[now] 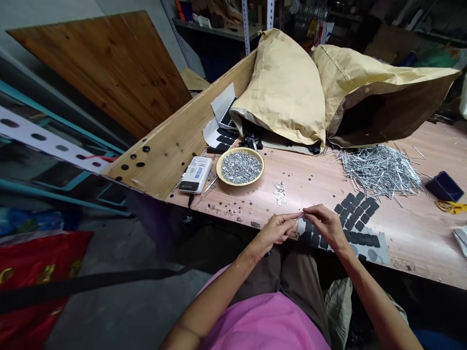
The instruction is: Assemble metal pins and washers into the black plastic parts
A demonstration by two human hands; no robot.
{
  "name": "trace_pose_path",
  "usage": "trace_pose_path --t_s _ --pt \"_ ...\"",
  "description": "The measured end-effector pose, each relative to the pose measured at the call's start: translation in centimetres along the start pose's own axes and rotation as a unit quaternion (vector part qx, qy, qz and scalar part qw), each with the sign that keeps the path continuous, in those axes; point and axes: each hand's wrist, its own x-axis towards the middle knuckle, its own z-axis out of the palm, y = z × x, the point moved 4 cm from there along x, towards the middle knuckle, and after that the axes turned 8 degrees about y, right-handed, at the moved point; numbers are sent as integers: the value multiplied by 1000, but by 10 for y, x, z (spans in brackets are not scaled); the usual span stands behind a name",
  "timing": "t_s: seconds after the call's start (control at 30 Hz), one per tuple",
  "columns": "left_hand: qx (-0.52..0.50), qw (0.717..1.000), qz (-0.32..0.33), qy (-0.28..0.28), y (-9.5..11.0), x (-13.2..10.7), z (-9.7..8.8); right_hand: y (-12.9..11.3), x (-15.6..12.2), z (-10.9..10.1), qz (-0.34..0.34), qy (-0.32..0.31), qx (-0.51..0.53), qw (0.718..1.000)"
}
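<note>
My left hand (279,229) is closed around a thin metal rod (300,216) over the table's front edge. The fingertips of my right hand (324,222) pinch at the rod's far end; any small part between them is too small to make out. Just beyond my hands lies a small heap of tiny metal pieces (280,193). To the left, a yellow bowl (219,176) is filled with small metal pieces. Black rounded pads (354,210) lie in rows by my right hand, some on a grey sheet (382,248). Farther right is a loose pile of thin metal rods (381,170).
Two big yellowish sacks (286,92) lie at the back, their mouths toward me. A white device (197,173) is left of the bowl, by the wooden side board (175,141). A dark blue box (444,186) and a yellow item (451,207) are at right.
</note>
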Motion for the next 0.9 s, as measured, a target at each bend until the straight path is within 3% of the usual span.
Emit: trace_pose_path --t_s 0.17,0.3,0.37,0.47,0.53,0.77,0.9 --pt "31 998 4 -52 3 -2 -3 1 4 -8 51 -67 44 995" --pt "68 995 45 -60 2 0 -2 -13 3 -12 -32 -111 -31 993" --pt "107 988 110 -30 3 2 -1 -17 1 -11 -73 -122 -72 987" --pt "186 955 229 33 7 3 0 -18 -1 -9 -126 -102 -106 981" --pt "230 935 268 44 8 4 2 -18 -4 -7 -164 -81 -111 977" --pt "326 877 344 77 7 2 8 -13 -6 -1 -224 -58 -198 953" --pt "322 882 338 58 7 2 11 -7 -4 0 -197 -73 -175 962"
